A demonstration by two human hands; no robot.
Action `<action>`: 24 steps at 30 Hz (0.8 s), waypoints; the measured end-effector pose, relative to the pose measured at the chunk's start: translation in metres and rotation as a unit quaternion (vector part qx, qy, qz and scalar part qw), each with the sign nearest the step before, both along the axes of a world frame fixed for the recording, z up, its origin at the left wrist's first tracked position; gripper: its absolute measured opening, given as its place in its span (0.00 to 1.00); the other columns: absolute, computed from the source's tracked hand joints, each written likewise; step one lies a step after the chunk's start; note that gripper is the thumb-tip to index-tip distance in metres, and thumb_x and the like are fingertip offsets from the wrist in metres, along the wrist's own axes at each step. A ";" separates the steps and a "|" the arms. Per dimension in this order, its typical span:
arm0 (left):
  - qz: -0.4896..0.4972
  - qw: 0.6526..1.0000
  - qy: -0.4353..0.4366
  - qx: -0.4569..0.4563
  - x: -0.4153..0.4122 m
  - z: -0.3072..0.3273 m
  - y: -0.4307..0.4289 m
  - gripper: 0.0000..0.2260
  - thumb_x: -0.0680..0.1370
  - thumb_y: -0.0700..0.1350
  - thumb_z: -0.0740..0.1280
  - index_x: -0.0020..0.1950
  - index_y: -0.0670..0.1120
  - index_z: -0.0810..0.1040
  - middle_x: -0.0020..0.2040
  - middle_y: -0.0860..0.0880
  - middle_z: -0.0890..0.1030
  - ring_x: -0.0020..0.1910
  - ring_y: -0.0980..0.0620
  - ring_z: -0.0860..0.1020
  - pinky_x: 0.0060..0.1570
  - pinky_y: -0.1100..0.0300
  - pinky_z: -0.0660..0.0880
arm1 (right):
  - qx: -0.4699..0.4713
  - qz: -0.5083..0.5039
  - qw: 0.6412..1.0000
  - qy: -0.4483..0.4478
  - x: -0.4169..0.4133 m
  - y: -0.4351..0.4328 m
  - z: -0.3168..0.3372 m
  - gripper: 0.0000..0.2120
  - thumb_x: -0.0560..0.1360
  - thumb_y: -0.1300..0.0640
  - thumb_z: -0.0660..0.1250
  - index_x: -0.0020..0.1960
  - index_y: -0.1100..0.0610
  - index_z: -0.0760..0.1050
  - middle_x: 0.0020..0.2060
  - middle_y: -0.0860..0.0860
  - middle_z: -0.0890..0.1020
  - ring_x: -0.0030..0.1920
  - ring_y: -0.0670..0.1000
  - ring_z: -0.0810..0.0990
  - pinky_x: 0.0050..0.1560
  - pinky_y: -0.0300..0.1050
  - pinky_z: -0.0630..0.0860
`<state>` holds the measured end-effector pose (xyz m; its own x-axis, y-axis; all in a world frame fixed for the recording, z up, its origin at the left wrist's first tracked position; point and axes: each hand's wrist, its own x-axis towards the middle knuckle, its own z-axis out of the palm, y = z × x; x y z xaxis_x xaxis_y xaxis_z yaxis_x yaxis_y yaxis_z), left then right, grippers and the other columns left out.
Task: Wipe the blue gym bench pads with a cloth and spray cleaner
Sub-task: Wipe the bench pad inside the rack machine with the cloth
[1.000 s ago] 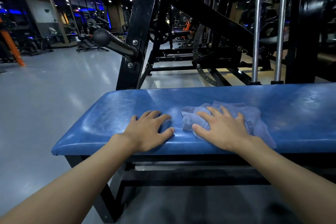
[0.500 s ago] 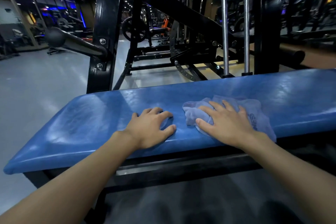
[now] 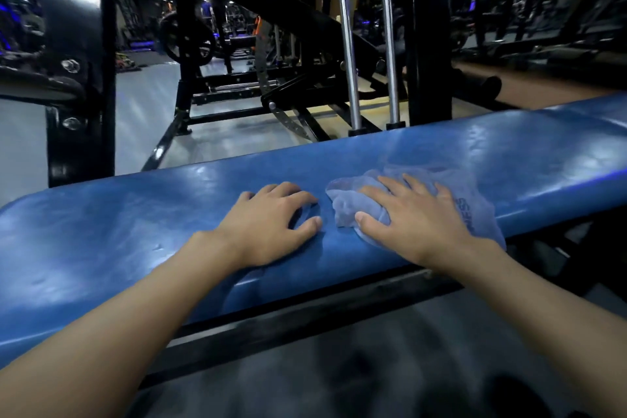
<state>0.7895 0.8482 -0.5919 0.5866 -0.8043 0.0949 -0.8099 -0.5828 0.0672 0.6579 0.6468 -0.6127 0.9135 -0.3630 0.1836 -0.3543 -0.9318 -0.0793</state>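
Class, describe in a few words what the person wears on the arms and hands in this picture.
Nothing is worn. The left hand and right hand are bare: no gloves, rings, watch or wristband. The left forearm and right forearm show no sleeve as far as the frame's edge.

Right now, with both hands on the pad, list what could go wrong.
1. The cloth is bunched under the right hand, so a pass may leave unwiped strips on the bench pad.
2. The cloth's corner hangs over the near edge and could drag off.
3. The bare left hand presses the pad and may smudge it or slip.
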 end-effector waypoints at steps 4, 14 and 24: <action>-0.020 1.000 0.007 0.014 -0.013 0.000 -0.032 0.32 0.72 0.71 0.44 0.71 0.60 0.68 0.71 0.56 0.69 0.70 0.50 0.69 0.64 0.46 0.66 | -0.002 -0.015 1.000 0.006 -0.012 -0.033 -0.001 0.33 0.68 0.28 0.39 0.71 0.33 0.55 0.78 0.42 0.57 0.78 0.53 0.52 0.71 0.65 0.51; -0.006 0.999 0.033 0.027 -0.050 -0.004 -0.104 0.30 0.76 0.71 0.45 0.75 0.62 0.61 0.75 0.55 0.63 0.76 0.51 0.58 0.70 0.40 0.59 | -0.014 -0.074 0.997 -0.009 -0.059 -0.135 0.002 0.29 0.75 0.30 0.47 0.74 0.36 0.58 0.76 0.50 0.62 0.75 0.53 0.58 0.71 0.60 0.55; -0.087 0.996 0.014 0.019 -0.080 0.003 -0.219 0.24 0.80 0.65 0.52 0.75 0.60 0.62 0.75 0.55 0.64 0.74 0.51 0.62 0.70 0.41 0.60 | -0.035 -0.143 0.987 -0.059 -0.092 -0.224 -0.009 0.30 0.73 0.29 0.44 0.72 0.37 0.62 0.73 0.48 0.66 0.74 0.52 0.59 0.71 0.60 0.53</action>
<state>0.7095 0.6293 -0.5884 0.4396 -0.8970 0.0468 -0.8971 -0.4359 0.0719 0.5658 0.4229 -0.6214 0.7455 -0.5862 0.3171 -0.5966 -0.7991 -0.0746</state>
